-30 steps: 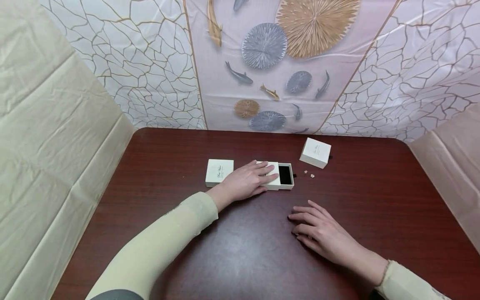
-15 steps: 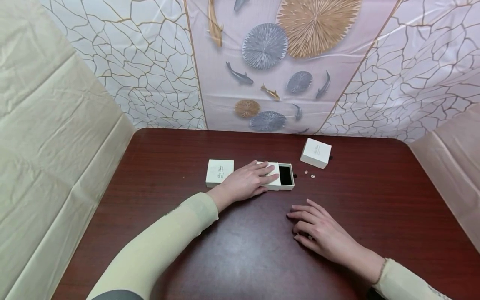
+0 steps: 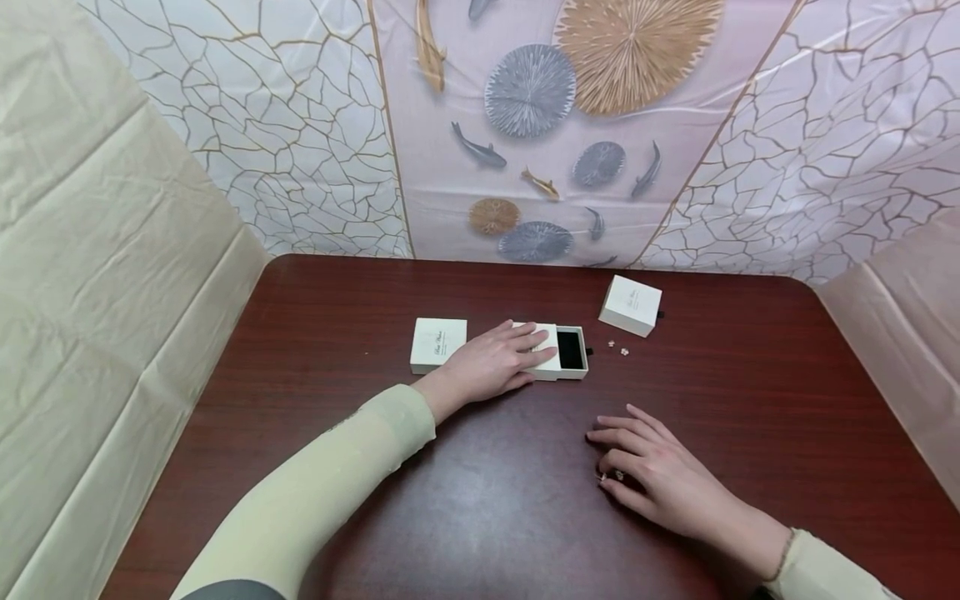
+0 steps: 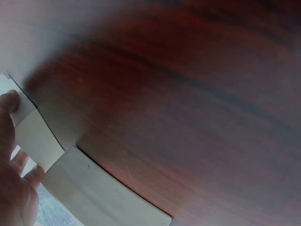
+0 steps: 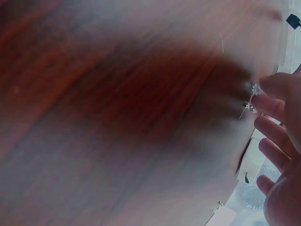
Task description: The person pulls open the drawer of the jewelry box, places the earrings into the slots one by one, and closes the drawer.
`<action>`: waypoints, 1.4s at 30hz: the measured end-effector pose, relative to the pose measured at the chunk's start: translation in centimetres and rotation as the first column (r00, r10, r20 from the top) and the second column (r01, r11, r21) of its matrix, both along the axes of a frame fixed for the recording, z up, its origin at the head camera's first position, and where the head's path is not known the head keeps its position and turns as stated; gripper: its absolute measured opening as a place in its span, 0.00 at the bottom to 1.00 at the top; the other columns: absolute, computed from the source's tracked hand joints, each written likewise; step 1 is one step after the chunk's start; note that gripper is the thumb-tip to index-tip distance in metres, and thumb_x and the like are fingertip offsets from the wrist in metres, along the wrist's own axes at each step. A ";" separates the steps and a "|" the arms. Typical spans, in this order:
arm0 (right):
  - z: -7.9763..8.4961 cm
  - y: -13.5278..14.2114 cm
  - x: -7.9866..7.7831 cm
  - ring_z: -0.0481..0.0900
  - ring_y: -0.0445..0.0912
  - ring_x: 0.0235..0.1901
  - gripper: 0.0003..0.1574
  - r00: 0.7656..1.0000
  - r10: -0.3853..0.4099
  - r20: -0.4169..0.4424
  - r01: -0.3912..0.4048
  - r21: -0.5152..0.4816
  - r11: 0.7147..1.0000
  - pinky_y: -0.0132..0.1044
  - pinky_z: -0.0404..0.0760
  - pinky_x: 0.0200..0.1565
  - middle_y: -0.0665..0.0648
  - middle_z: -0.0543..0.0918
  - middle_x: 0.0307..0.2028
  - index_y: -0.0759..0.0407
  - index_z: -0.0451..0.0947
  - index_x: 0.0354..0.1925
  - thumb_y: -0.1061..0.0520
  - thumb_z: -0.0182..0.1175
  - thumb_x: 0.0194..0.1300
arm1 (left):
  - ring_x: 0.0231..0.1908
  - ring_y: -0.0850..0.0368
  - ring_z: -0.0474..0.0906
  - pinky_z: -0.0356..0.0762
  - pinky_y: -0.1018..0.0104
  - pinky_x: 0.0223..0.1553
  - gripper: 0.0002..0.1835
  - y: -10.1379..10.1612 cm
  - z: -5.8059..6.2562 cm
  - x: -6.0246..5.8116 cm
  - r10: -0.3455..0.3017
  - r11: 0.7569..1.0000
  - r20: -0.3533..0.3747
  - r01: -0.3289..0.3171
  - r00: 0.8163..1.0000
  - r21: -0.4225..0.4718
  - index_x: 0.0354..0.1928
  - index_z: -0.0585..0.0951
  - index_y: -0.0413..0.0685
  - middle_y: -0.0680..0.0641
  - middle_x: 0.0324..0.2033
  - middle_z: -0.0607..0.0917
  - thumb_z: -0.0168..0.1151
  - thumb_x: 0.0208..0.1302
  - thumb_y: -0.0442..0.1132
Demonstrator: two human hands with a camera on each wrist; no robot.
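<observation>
In the head view my left hand lies over the middle white jewelry box, its fingers spread across the top. The left wrist view has the thumb against the box's near side. A drawer with a black lining sticks out at that box's right end. Over the table at the right, my right hand pinches small flower-shaped stud earrings between thumb and forefinger. Two sparkling earrings show at those fingertips in the right wrist view, one with its post pointing down. The other right fingers are spread loosely.
A second white box stands just left of the middle one. Another white box sits at an angle farther back on the right, with two small loose earrings before it. Patterned cloth hangs behind the dark red table.
My right hand has shifted slightly right and toward me, and the earrings at its fingertips show more clearly. The left hand and the boxes have stayed put.
</observation>
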State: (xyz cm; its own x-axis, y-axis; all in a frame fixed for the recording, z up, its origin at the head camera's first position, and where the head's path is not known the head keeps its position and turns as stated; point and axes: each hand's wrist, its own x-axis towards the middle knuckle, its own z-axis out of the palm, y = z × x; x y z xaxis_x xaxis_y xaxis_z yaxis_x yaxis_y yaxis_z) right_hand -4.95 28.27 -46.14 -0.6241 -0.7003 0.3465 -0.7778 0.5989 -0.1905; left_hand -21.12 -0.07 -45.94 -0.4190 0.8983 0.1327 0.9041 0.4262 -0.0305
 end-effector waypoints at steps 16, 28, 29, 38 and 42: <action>-0.6 -0.5 -0.3 0.80 0.58 0.63 0.08 0.999 0.024 -0.033 -0.025 -0.056 0.998 0.44 0.47 0.83 0.56 0.88 0.57 0.48 0.83 0.35 0.51 0.63 0.75 | 0.79 0.45 0.64 0.64 0.45 0.78 0.29 -0.1 0.0 0.1 0.007 1.000 0.014 -0.007 1.000 0.009 0.79 0.73 0.55 0.43 0.77 0.72 0.60 0.81 0.50; 1.3 -0.8 -1.5 0.80 0.60 0.63 0.26 1.000 -0.014 0.013 0.016 -0.109 0.994 0.41 0.47 0.83 0.60 0.87 0.58 0.50 0.85 0.36 0.40 0.51 0.85 | 0.78 0.44 0.66 0.64 0.44 0.77 0.28 -0.1 0.1 0.1 0.000 1.000 0.017 0.000 1.000 0.028 0.78 0.74 0.54 0.42 0.77 0.72 0.61 0.81 0.49; 1.6 -0.8 -1.8 0.79 0.61 0.64 0.21 1.000 -0.021 0.016 0.022 -0.111 0.994 0.41 0.47 0.83 0.60 0.87 0.59 0.50 0.85 0.36 0.42 0.56 0.83 | 0.78 0.44 0.65 0.64 0.44 0.77 0.28 -0.1 0.1 0.1 -0.001 1.000 0.020 0.000 1.000 0.029 0.78 0.74 0.54 0.42 0.77 0.72 0.61 0.81 0.49; 4.1 -0.8 -5.7 0.75 0.62 0.68 0.14 0.990 -0.113 0.087 0.124 -0.124 0.985 0.43 0.50 0.82 0.64 0.84 0.62 0.48 0.85 0.35 0.66 0.76 0.61 | 0.78 0.44 0.65 0.64 0.44 0.77 0.28 -0.1 -0.1 0.1 0.003 0.999 0.027 -0.004 1.000 0.035 0.78 0.74 0.55 0.42 0.77 0.72 0.61 0.81 0.49; 4.9 -0.9 -7.5 0.73 0.63 0.70 0.12 0.978 -0.158 0.136 0.173 -0.105 0.979 0.59 0.62 0.75 0.64 0.83 0.64 0.48 0.85 0.35 0.65 0.74 0.65 | 0.78 0.44 0.66 0.66 0.44 0.76 0.28 -0.1 0.0 0.2 -0.002 0.999 0.020 0.001 1.000 0.045 0.78 0.74 0.55 0.42 0.76 0.73 0.62 0.80 0.49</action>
